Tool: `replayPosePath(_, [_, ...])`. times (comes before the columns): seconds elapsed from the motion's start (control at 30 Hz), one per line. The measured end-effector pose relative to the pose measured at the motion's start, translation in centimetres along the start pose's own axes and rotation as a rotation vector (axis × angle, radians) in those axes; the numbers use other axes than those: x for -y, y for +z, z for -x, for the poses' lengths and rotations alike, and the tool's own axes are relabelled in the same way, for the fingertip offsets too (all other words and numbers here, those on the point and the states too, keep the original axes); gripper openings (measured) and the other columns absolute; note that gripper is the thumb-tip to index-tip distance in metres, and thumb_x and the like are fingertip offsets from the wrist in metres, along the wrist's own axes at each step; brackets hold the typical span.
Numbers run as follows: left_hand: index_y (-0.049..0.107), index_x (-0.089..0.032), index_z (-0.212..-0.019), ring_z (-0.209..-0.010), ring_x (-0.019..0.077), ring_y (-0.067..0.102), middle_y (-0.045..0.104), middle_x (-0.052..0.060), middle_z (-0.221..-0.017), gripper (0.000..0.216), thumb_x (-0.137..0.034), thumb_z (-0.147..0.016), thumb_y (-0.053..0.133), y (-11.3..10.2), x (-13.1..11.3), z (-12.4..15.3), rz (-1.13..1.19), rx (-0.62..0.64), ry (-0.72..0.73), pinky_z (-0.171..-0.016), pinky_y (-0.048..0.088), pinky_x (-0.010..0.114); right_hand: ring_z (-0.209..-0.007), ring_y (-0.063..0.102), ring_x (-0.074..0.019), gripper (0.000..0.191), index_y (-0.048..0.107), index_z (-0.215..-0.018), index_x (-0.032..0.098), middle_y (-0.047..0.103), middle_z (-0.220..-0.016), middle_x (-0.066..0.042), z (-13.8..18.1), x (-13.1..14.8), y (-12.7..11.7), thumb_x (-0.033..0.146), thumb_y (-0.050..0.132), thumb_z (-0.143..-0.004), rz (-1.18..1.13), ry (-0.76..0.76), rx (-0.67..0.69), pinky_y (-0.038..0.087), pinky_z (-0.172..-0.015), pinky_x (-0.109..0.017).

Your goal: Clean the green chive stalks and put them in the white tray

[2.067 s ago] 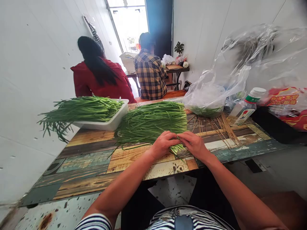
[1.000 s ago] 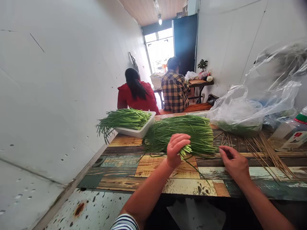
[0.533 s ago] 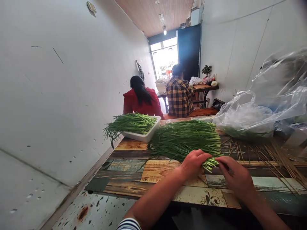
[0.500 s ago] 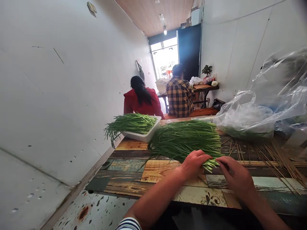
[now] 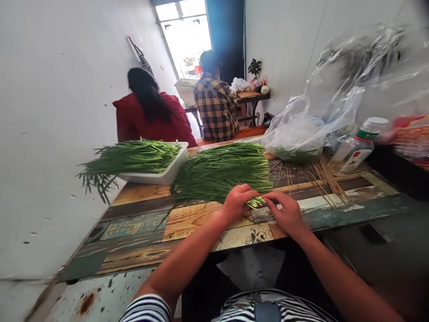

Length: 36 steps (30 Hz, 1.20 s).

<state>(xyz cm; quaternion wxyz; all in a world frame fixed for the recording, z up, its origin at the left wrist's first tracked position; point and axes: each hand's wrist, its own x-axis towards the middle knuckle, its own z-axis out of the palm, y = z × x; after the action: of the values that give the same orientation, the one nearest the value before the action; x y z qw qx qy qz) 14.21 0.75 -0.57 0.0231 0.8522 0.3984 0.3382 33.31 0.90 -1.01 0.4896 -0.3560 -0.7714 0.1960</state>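
My left hand [image 5: 236, 202] is closed round a small bunch of green garlic chives [image 5: 255, 202] at the near edge of a big chive pile [image 5: 221, 170] on the patterned table [image 5: 140, 223]. My right hand [image 5: 284, 211] is right beside it, its fingers pinched at the cut ends of the same bunch. Loose bamboo skewers [image 5: 311, 175] lie just right of my hands.
A white tray [image 5: 166, 172] heaped with chives stands at the back left by the wall. A clear plastic bag [image 5: 301, 134] of greens and a white bottle [image 5: 353, 147] are at the right. Two people [image 5: 214, 107] sit with their backs turned beyond the table.
My left hand lifted a small bunch off the pile, then set it back down. My right hand came back to its cut ends. The camera tilted down and panned right.
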Motion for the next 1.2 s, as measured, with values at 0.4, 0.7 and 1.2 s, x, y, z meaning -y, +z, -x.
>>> replayPosePath(0.4, [0.059, -0.016, -0.097, -0.085, 0.0202, 0.055, 0.065, 0.007, -0.088, 0.037, -0.005, -0.066, 0.043, 0.4, 1.0, -0.1, 0.003, -0.245, -0.038, -0.079, 0.046, 0.033, -0.074, 0.061, -0.0203, 0.020, 0.070, -0.086, 0.019, 0.066, -0.081, -0.007, -1.5, -3.2, -3.2, 0.031, 0.054, -0.087, 0.423, 0.095, 0.206, 0.045, -0.065, -0.031])
replayPosePath(0.7, [0.059, -0.016, -0.109, -0.093, 0.0206, 0.056, 0.063, 0.007, -0.100, 0.042, -0.006, -0.070, 0.048, 1.1, 1.3, 0.2, -0.013, 0.054, -0.078, -0.081, 0.044, 0.032, -0.088, 0.054, -0.0211, 0.013, 0.064, -0.094, 0.017, 0.060, -0.094, -0.008, -1.1, -3.0, -2.7, 0.016, 0.052, -0.088, 0.605, -0.001, 0.395, 0.043, -0.073, -0.031])
replayPosePath(1.2, [0.060, -0.017, -0.110, -0.091, 0.0201, 0.060, 0.068, 0.006, -0.097, 0.040, -0.008, -0.073, 0.048, 1.4, 0.8, 0.0, -0.012, 0.231, 0.011, -0.079, 0.043, 0.032, -0.070, 0.054, -0.0160, 0.011, 0.057, -0.083, 0.018, 0.061, -0.077, -0.003, -0.3, -1.1, -1.1, 0.015, 0.047, -0.086, 0.269, 0.052, 0.343, 0.039, -0.064, -0.027])
